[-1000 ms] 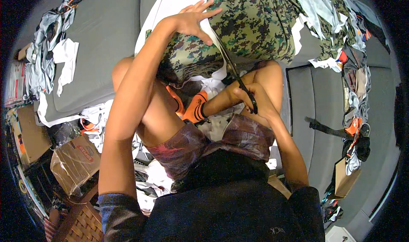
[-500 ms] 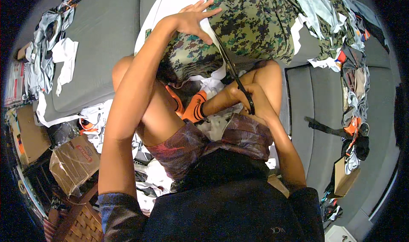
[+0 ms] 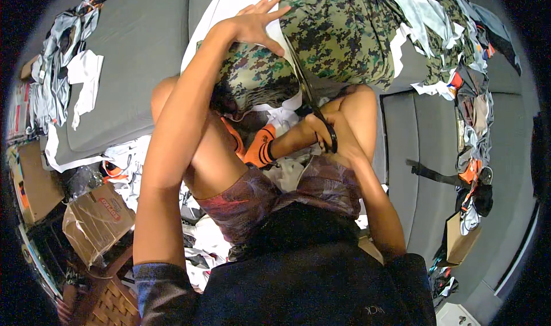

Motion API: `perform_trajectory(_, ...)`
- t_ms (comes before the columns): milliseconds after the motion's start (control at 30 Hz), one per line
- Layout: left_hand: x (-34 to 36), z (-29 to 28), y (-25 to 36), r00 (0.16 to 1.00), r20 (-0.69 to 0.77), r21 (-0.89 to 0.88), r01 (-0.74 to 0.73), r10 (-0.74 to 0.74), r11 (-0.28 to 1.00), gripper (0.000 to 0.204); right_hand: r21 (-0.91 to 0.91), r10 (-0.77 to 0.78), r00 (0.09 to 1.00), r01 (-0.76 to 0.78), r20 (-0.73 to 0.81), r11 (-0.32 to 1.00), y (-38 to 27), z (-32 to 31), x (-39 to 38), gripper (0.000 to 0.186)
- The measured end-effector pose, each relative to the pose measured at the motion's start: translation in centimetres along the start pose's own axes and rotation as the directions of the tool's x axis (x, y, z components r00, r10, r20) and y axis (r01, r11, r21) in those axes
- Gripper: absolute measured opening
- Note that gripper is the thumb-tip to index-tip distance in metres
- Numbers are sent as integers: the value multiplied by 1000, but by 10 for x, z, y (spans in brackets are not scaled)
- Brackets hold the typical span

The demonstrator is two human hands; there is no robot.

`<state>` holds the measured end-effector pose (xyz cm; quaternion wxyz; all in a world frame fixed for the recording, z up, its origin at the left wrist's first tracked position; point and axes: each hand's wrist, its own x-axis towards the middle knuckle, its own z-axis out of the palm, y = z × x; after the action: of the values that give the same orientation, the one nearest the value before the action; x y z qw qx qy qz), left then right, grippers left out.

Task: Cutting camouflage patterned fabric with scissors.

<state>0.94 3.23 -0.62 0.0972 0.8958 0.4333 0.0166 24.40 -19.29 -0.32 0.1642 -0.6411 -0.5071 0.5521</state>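
Camouflage-patterned fabric (image 3: 333,33) lies draped over the grey cushion in front of me, with a long white sheet (image 3: 229,10) on it at the left. My left hand (image 3: 258,27) rests spread over the white sheet beside the camouflage, its fingers apart. My right hand (image 3: 336,135) grips the black handles of long scissors (image 3: 304,85). Their blades point away and up to the left, at the edge of the white sheet below my left hand. A curled white strip (image 3: 291,103) hangs at the cushion's front edge near the blades.
White and grey scraps (image 3: 126,162) lie on the floor at left, near a taped cardboard box (image 3: 100,220). A grey sofa (image 3: 132,56) spreads at left, with another grey seat (image 3: 433,136) at right. Mixed cloth pieces (image 3: 473,113) line the right side. My crossed legs fill the middle.
The scissors have shifted slightly, and their handles look closer together. My right hand has moved a little to the left. My left hand stays spread in nearly the same place.
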Motion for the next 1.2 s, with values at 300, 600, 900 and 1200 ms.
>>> perform_trajectory(300,0,-7,4,999,53,36,7,-9,999,109,-111,-79,996,73,-51,991,-15,-1,8,46)
perform_trajectory(600,1,-1,0,1000,1,58,16,-16,998,118,6,-59,997,59,-56,998,-24,7,5,46)
perform_trajectory(900,-1,-8,4,998,54,30,25,-27,999,118,-32,-43,993,40,-106,999,-27,11,2,47)
perform_trajectory(1200,0,-3,1,999,16,42,31,-32,999,121,-4,-73,992,73,-105,997,-22,12,3,49)
